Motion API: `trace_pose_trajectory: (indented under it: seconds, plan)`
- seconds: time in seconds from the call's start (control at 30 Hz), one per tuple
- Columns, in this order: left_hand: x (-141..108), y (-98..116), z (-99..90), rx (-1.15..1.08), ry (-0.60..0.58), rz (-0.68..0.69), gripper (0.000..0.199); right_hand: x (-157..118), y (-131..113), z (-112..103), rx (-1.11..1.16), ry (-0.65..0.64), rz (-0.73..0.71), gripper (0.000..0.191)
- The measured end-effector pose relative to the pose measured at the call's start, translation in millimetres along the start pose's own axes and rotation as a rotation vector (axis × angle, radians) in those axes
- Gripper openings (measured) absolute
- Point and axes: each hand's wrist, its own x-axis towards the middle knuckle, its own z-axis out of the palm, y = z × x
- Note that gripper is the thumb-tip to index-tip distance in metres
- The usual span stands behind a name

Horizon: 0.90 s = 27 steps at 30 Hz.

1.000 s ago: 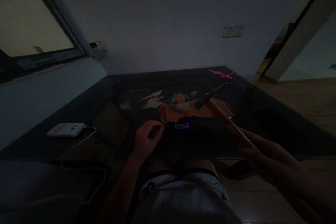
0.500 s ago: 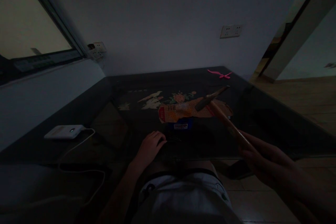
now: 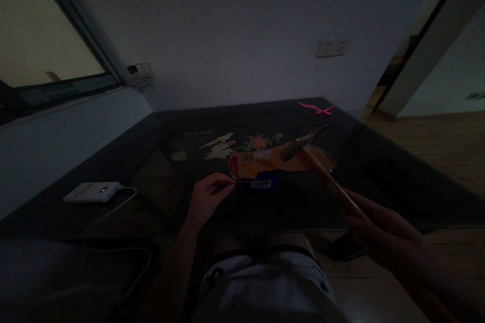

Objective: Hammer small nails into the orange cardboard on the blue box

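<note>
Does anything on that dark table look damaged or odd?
The orange packaging, mid-table, looks odd: it seems crumpled, with a ragged edge, beside the blue item. It may be torn, but the dim light makes that unclear. Nothing visibly looks spilled.

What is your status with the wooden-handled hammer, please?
Right hand gripping hammer. Left hand pinched, contents unclear. Hammer head partly hides orange printed packaging.

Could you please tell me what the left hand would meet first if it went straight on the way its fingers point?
Probably the blue box, just to the right of the left hand, though the dim view leaves depth unclear.
</note>
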Motion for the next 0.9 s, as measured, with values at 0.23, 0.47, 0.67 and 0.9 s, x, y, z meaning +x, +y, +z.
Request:
trace_pose_trajectory:
  seconds: [0.23,0.47,0.67,0.9]
  plan:
    - [29.4,6.0,10.0,-0.219,0.054,-0.052,0.020,4.1,0.4,-0.5,0.057,-0.054,0.099,0.062]
    - [86.7,12.4,41.9,-0.067,0.117,0.209,0.018,7.8,-3.8,2.4,-0.007,-0.118,0.118,0.063]
    - [100.9,1.7,59.7,0.107,0.006,0.288,0.013,10.8,-4.3,4.2,-0.019,-0.157,0.046,0.060]
    - [99.5,0.1,56.2,0.094,-0.025,0.273,0.012,10.5,-7.4,9.1,0.024,-0.164,0.132,0.064]
